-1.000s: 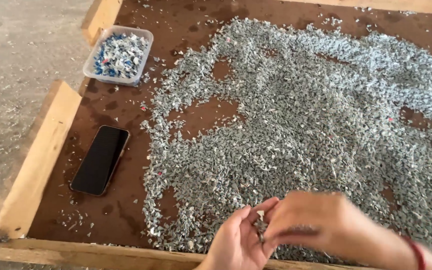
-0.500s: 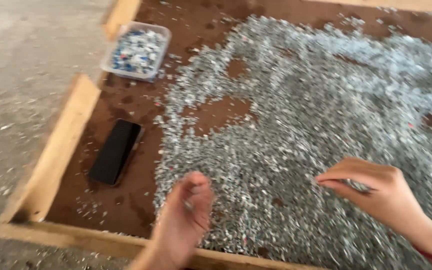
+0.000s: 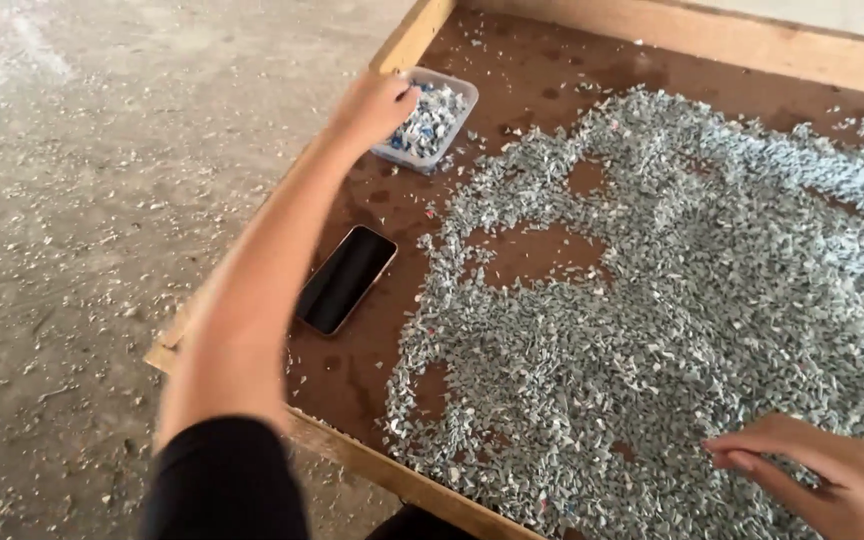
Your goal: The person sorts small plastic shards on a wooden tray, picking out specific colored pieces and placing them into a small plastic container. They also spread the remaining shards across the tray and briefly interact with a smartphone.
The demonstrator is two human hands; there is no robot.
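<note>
A person's left hand [image 3: 377,105] reaches far forward over a small clear plastic tub [image 3: 428,120] of mixed blue, white and grey plastic bits. The fingers are curled loosely together above the tub's near-left corner; whether they hold anything cannot be told. The bare forearm runs back to a black sleeve [image 3: 227,480] at the lower edge of the view.

The right hand [image 3: 822,480] rests close to the body on a wide spread of grey plastic flakes [image 3: 692,300], fingers drawn narrow and pointing left, fingertips touching the flakes as if pinching; any piece between them is too small to see.

The flakes cover a brown tabletop [image 3: 542,75] bordered by a pale wooden frame [image 3: 692,35]. A black phone [image 3: 345,279] lies face up just right of the left forearm, between the tub and the near edge. Left of the arm is a dusty concrete floor [image 3: 82,200].
</note>
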